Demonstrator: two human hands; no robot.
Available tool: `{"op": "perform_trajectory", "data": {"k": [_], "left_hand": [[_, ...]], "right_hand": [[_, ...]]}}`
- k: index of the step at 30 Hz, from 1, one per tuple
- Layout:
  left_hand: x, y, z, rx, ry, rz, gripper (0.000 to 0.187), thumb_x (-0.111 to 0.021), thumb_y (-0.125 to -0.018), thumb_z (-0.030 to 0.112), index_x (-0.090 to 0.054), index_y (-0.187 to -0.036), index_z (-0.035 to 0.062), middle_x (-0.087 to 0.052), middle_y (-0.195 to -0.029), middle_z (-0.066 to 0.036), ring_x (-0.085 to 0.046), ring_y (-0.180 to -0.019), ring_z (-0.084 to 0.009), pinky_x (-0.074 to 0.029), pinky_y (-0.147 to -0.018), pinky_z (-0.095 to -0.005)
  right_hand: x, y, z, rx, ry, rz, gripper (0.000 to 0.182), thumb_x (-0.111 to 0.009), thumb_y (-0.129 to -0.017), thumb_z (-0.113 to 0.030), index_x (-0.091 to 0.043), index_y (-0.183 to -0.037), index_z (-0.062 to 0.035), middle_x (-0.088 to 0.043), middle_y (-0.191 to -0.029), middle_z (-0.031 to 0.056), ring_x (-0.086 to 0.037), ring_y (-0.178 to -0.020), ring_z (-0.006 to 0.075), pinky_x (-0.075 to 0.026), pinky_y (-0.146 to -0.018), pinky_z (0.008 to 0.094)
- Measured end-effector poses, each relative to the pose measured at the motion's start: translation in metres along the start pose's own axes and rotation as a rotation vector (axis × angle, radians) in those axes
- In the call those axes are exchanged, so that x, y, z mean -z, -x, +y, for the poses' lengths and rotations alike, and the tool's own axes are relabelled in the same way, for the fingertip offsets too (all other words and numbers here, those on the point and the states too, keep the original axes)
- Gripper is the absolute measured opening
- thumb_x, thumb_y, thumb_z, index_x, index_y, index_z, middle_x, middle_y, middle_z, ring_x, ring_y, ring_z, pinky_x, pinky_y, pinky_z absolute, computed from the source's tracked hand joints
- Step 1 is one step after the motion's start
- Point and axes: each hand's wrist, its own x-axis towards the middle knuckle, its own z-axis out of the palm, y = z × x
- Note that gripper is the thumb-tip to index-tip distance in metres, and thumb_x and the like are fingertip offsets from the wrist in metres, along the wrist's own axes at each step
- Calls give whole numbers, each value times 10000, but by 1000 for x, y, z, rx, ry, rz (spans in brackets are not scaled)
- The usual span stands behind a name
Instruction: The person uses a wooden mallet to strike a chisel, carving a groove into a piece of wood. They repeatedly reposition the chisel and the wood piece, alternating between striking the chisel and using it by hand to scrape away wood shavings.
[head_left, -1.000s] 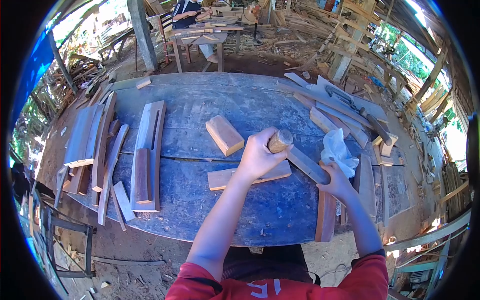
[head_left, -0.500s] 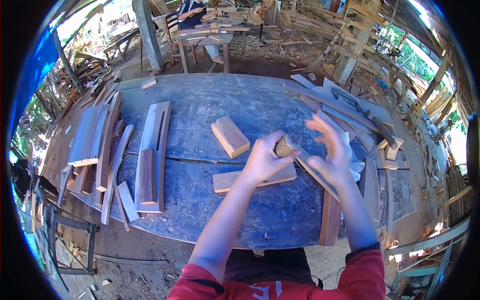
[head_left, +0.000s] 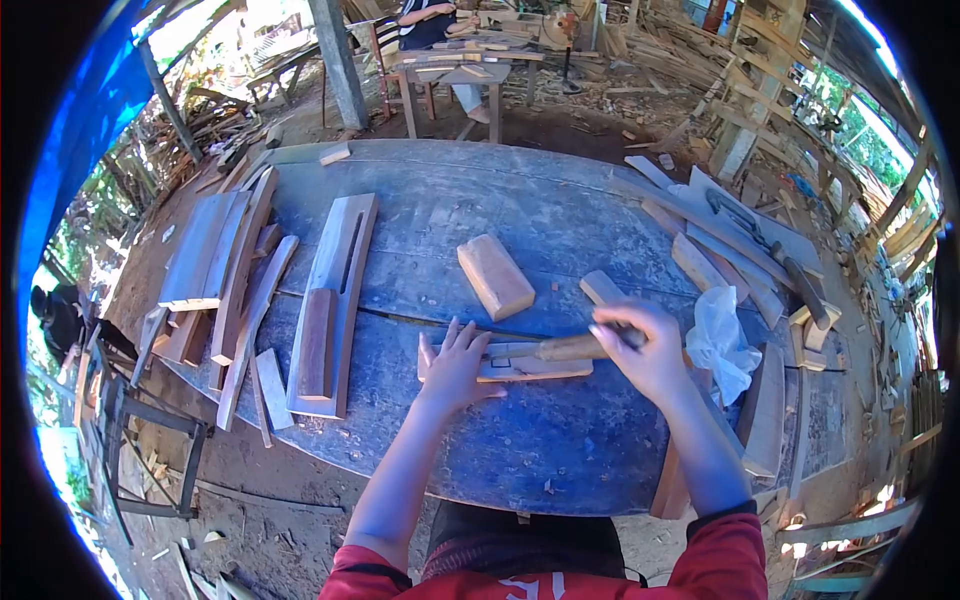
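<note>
My left hand (head_left: 455,370) lies with fingers spread on the left part of a small wooden piece (head_left: 530,370) that has a dark rectangle marked on its top. My right hand (head_left: 640,350) is closed around something dark, its fingers partly hiding it. A round wooden handle (head_left: 572,348) extends left from that hand, low over the marked piece. Behind them a thick wooden block (head_left: 495,277) rests on the blue table (head_left: 500,440). A short wood offcut (head_left: 602,287) lies just beyond my right hand.
Slotted board (head_left: 335,290) and stacked planks (head_left: 205,250) lie left. On the right are a plastic bag (head_left: 722,345), wood strips, a clamp (head_left: 735,215) and a hammer-like tool (head_left: 803,290). A person (head_left: 425,25) sits at a far table (head_left: 455,72).
My left hand let go of the round handle and came down flat on the marked piece. My right hand, open before, has closed and moved lower. The camera view has shifted slightly.
</note>
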Motion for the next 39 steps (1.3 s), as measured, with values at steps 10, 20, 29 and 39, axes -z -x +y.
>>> {"op": "perform_trajectory", "data": {"k": [10,20,29,39], "left_hand": [[-7,1,-4,-6,338,-122,659,-798,-550,316,-539,-1119,107,-534,-1159,-51,-441,-1141,-225,-235,-978,-427],[-17,-1,30,-133,426,-94,593,-798,-543,306,-579,-1061,120,-561,-1087,-44,-472,-1081,-222,-245,-973,-391],[-20,-5,28,-171,447,-122,617,-804,-526,325,-576,-1062,120,-574,-1070,-43,-478,-1094,-221,-231,-993,-423],[-16,-6,26,-225,488,-139,612,-817,-495,253,-573,-1033,92,-577,-1039,-58,-480,-1088,-229,-233,-995,-434]], "right_hand": [[38,48,2,-263,227,-214,476,-805,-596,-260,-631,-957,-3,-634,-856,138,-624,-795,242,-474,-715,305],[70,84,8,-197,281,-188,434,-809,-578,-210,-636,-920,-5,-629,-839,130,-617,-761,240,-481,-684,303],[73,79,8,94,458,-235,417,-805,-558,-213,-649,-911,-53,-629,-872,90,-614,-741,221,-492,-658,310],[80,70,8,-84,255,-163,393,-809,-554,-154,-637,-887,-37,-611,-871,100,-605,-770,229,-479,-684,303]]}}
